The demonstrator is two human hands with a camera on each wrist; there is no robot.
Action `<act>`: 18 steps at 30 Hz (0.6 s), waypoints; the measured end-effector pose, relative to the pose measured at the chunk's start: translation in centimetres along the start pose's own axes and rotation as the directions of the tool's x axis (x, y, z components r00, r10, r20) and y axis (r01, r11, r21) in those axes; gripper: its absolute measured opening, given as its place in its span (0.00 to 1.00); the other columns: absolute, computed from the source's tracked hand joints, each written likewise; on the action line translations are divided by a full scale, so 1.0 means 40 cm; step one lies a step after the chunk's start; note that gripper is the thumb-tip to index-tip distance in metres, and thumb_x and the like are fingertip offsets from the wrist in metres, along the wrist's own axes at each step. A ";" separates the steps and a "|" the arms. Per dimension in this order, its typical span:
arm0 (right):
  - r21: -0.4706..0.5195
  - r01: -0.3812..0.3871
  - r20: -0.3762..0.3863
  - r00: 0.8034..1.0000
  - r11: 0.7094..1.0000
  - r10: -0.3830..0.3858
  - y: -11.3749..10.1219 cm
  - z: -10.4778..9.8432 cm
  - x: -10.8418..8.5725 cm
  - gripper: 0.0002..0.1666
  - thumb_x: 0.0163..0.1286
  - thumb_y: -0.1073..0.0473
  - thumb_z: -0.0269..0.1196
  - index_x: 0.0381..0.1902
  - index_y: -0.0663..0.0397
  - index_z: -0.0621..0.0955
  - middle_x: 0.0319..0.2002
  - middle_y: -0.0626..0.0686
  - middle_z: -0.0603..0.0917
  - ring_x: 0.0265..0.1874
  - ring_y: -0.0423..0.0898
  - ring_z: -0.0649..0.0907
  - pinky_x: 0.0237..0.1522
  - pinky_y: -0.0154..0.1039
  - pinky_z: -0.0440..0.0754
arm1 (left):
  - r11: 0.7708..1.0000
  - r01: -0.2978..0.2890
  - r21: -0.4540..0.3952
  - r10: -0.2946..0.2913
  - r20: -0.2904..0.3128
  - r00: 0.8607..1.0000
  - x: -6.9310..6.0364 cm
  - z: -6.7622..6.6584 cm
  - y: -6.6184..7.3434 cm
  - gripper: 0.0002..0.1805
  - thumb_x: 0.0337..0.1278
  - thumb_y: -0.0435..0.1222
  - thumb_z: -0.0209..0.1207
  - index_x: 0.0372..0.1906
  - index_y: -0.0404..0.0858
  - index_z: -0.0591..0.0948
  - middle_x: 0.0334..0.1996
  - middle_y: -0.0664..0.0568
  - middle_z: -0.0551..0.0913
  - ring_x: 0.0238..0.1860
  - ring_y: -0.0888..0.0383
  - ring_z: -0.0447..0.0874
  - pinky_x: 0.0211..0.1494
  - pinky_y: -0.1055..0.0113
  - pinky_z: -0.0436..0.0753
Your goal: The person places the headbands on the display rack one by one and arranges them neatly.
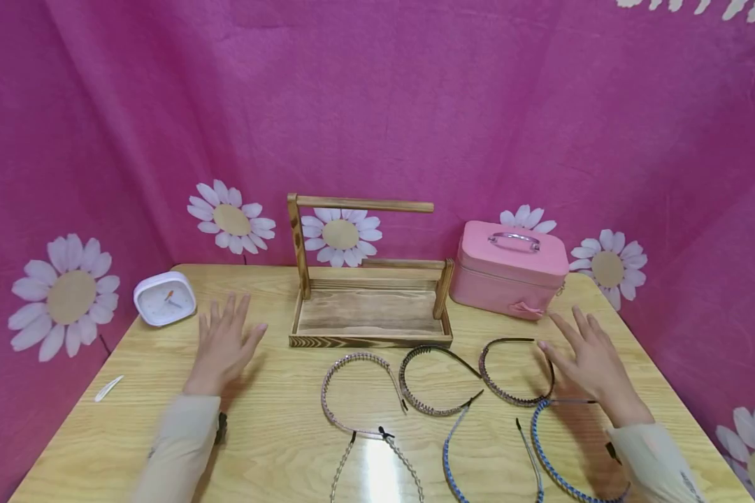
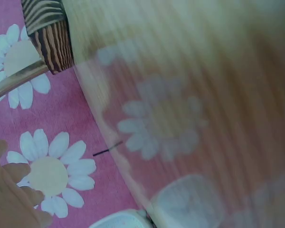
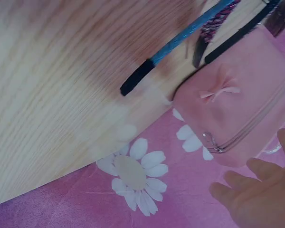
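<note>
Six headbands point(image 1: 324, 395) lie on the tabletop point(image 1: 277, 398), in front of and to the right of a wooden rack point(image 1: 371, 341). The back row holds a pink headband point(image 1: 336, 363), a brown headband point(image 1: 437, 411) and a dark purple headband point(image 1: 509, 399). The front row holds a clear beaded headband point(image 1: 404, 460), a centre blue headband point(image 1: 446, 454) and a right blue headband point(image 1: 544, 457).

State of hands: the left hand point(image 1: 223, 346) is spread wide above the tabletop, between the rack and a white clock point(image 1: 163, 299). The right hand point(image 1: 594, 360) is likewise wide, near the dark purple headband and in front of a pink case point(image 1: 509, 279). Neither holds anything. A hair clip point(image 1: 108, 388) lies at the far left.

Step in hand: judged preparatory; no headband is gripped, and none hangs on the rack's bar.

Next move: handling any headband would call for lowering a hand and pinching the band. Caution: the dark purple and right blue headbands appear to meet, as do the pink and clear beaded ones; lifting one may drag its neighbour. Separate these pairs first.
</note>
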State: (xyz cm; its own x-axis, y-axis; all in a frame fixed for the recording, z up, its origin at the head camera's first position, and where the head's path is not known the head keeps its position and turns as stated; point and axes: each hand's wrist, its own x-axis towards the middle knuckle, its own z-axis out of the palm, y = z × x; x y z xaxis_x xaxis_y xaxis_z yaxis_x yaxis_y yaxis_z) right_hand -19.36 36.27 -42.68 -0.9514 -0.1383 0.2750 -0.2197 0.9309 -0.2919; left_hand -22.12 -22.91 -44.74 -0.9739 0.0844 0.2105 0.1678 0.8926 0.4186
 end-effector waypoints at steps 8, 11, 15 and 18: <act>0.032 0.027 -0.003 1.000 0.999 -0.027 -0.043 -0.010 -0.046 0.38 0.69 0.44 0.60 0.71 0.57 0.67 0.68 0.76 0.63 0.61 0.79 0.64 0.55 0.75 0.60 | 0.993 0.033 -0.118 -0.028 0.040 0.999 0.016 0.023 0.032 0.38 0.75 0.51 0.40 0.76 0.30 0.48 0.74 0.26 0.49 0.73 0.26 0.43 0.75 0.38 0.43; 0.038 0.031 -0.001 1.000 0.999 -0.031 -0.061 -0.007 -0.063 0.35 0.69 0.44 0.61 0.66 0.60 0.71 0.66 0.75 0.67 0.59 0.78 0.67 0.53 0.75 0.63 | 0.979 0.057 -0.198 -0.043 0.077 0.996 0.021 0.029 0.039 0.38 0.76 0.47 0.41 0.76 0.27 0.46 0.73 0.25 0.50 0.73 0.28 0.46 0.76 0.40 0.47; 0.036 0.049 -0.022 0.999 0.998 -0.048 -0.083 -0.005 -0.087 0.32 0.67 0.47 0.64 0.61 0.61 0.76 0.62 0.74 0.72 0.56 0.75 0.71 0.51 0.73 0.67 | 0.954 0.096 -0.283 -0.062 0.125 0.990 0.026 0.036 0.047 0.37 0.77 0.44 0.41 0.76 0.26 0.43 0.73 0.24 0.50 0.73 0.30 0.49 0.76 0.42 0.51; 0.034 0.060 -0.029 0.998 0.998 -0.059 -0.093 -0.004 -0.104 0.29 0.66 0.49 0.65 0.58 0.62 0.79 0.59 0.73 0.76 0.52 0.74 0.74 0.49 0.71 0.70 | 0.938 0.113 -0.327 -0.068 0.147 0.987 0.029 0.042 0.056 0.37 0.77 0.44 0.41 0.76 0.27 0.43 0.73 0.25 0.51 0.72 0.30 0.52 0.75 0.42 0.53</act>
State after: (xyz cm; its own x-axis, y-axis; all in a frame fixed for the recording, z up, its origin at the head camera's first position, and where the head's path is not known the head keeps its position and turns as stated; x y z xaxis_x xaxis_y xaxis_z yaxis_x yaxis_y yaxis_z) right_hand -14.56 33.42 -42.60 -0.9302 -0.1831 0.3182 -0.2836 0.9088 -0.3061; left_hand -23.14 -20.06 -45.05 -0.9949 0.0880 0.0491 0.0969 0.7018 0.7058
